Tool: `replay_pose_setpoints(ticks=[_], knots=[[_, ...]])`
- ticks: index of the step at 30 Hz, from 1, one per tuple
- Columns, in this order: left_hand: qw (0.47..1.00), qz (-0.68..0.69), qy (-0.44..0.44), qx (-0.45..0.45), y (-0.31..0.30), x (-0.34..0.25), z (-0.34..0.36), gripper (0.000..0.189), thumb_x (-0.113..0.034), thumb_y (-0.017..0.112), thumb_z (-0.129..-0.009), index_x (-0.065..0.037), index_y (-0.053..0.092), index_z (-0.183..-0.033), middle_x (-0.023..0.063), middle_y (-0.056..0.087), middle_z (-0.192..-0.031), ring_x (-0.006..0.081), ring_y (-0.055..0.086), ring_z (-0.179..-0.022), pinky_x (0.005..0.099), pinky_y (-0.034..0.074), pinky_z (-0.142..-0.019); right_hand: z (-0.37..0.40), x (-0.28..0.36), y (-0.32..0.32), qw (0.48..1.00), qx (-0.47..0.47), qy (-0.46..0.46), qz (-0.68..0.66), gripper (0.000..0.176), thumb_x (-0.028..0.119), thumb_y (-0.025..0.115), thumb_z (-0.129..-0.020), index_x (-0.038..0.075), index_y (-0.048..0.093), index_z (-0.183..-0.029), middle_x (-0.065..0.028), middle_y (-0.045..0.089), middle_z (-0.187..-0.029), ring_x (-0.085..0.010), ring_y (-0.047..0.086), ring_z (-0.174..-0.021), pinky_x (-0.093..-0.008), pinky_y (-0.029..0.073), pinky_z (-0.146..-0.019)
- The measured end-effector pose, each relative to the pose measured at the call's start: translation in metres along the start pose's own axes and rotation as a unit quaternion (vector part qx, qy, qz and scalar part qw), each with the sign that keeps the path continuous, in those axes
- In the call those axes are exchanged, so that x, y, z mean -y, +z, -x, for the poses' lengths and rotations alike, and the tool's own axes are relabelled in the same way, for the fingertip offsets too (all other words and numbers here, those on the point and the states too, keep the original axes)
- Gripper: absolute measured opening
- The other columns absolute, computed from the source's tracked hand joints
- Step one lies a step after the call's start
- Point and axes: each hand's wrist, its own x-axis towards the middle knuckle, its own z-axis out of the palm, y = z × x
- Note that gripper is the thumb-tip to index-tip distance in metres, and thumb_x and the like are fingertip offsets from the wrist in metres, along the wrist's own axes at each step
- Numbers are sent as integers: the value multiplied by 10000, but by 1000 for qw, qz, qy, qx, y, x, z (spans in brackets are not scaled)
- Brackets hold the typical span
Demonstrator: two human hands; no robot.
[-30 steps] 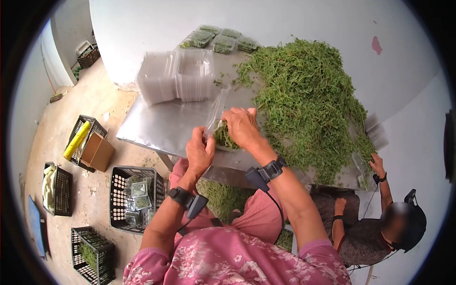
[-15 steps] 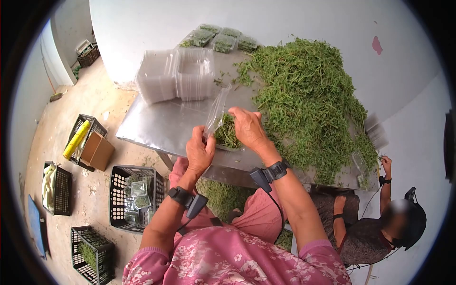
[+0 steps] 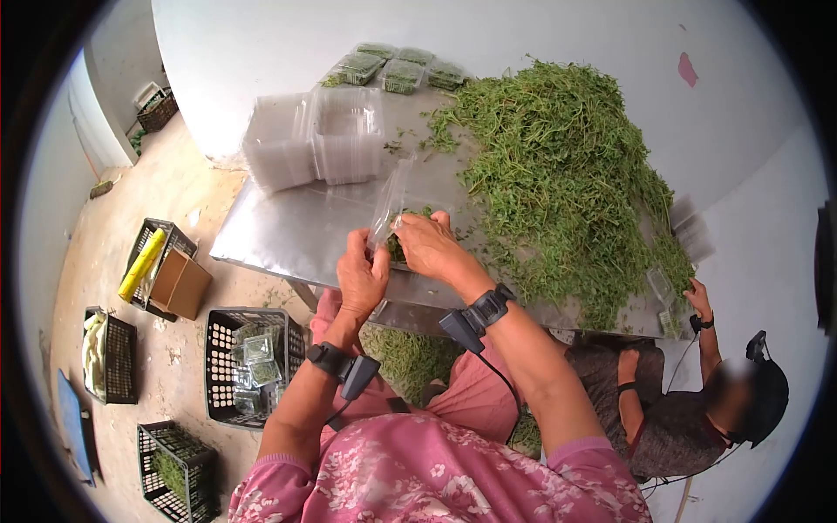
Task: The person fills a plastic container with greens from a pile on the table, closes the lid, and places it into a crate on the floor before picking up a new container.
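A clear plastic clamshell box (image 3: 390,209) is at the table's front edge, its lid tilted up. Green leafy stems (image 3: 397,251) fill its base, mostly hidden behind my hands. My left hand (image 3: 363,274) is closed on the box's left side, thumb and fingers pinching the plastic by the lid. Over the stems is my right hand (image 3: 433,250), fingers curled down at the fold beside the lid; what its fingertips grip is hidden. A large heap of loose green stems (image 3: 558,174) lies right of my hands on the metal table (image 3: 270,231).
Stacked clear boxes (image 3: 314,139) stand at the table's left back, with several filled boxes (image 3: 401,77) behind. A black crate (image 3: 253,414) with packed boxes sits on the floor, other crates farther left. A co-worker (image 3: 689,418) sits at the right by the heap.
My right hand has moved left and slightly down across the box, covering most of the stems in it. My left hand has stayed at the lid. The co-worker's raised hand has lowered slightly.
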Motion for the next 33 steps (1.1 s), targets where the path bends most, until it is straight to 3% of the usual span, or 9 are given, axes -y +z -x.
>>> replay_pose_setpoints(ticks=[6, 9, 12, 15, 21, 24, 28, 31, 33], knots=[[1000, 7, 17, -2, 1, 4, -1, 210, -114, 623, -854, -24, 535, -1022, 106, 552, -586, 237, 528, -486, 372, 420, -499, 6, 3, -5, 1000, -22, -3, -4, 154, 19, 531, -842, 75, 600, -968, -85, 570, -908, -263, 579, -956, -438, 314, -844], [1000, 5, 13, -5, 1, 4, -1, 211, -113, 625, -854, -24, 535, -1022, 107, 550, -588, 236, 525, -484, 370, 419, -500, 9, 8, -9, 996, -88, -1, -7, 145, 30, 529, -851, 87, 613, -953, -76, 573, -917, -253, 575, -963, -435, 310, -846], [1000, 5, 18, -2, 4, 6, 1, 212, -119, 628, -857, -24, 534, -1022, 110, 550, -592, 239, 524, -485, 371, 420, -501, 6, 5, -2, 997, -65, -30, -2, 115, 7, 561, -792, 84, 609, -863, -76, 593, -909, -281, 591, -964, -453, 317, -821], [1000, 5, 14, 0, 1, 5, 1, 215, -129, 630, -862, -23, 533, -1022, 113, 547, -593, 247, 523, -487, 376, 421, -504, -1, 1, -3, 999, 22, 21, -33, 155, 37, 574, -814, 91, 651, -937, -73, 630, -983, -268, 592, -1005, -444, 314, -825], [1000, 0, 17, 2, 2, 8, 0, 216, -141, 630, -868, -25, 534, -1022, 116, 551, -599, 262, 535, -499, 383, 428, -511, 6, -7, -18, 996, -5, 20, -89, 250, 136, 582, -869, 125, 682, -1098, -54, 661, -1130, -231, 610, -1051, -397, 318, -882], [1000, -8, 4, 0, 0, 3, 1, 215, -147, 633, -868, -30, 537, -1021, 116, 555, -602, 265, 546, -505, 386, 430, -513, 8, -17, -33, 986, -107, 59, -114, 198, 161, 598, -871, 118, 699, -1036, -63, 685, -1018, -256, 632, -970, -390, 337, -885], [1000, -10, 11, 1, 1, 3, 0, 214, -152, 634, -868, -34, 539, -1020, 118, 563, -606, 276, 556, -513, 397, 433, -516, 10, -31, -47, 981, -163, 69, -76, 148, 127, 587, -854, 110, 720, -917, -70, 682, -887, -283, 640, -873, -409, 351, -854], [1000, -9, 12, 0, 0, 3, 0, 212, -147, 632, -865, -36, 539, -1020, 119, 567, -605, 285, 559, -513, 404, 435, -518, 13, -21, -49, 991, -113, 62, -37, 132, 103, 587, -845, 89, 714, -876, -94, 679, -880, -299, 636, -878, -433, 355, -862], [1000, -14, 11, 0, 0, 3, -1, 210, -143, 630, -863, -37, 539, -1021, 119, 568, -601, 288, 558, -509, 406, 435, -518, 11, -17, -44, 997, 0, 69, 47, 127, 69, 578, -834, 69, 705, -839, -116, 679, -891, -316, 633, -895, -464, 353, -880]])
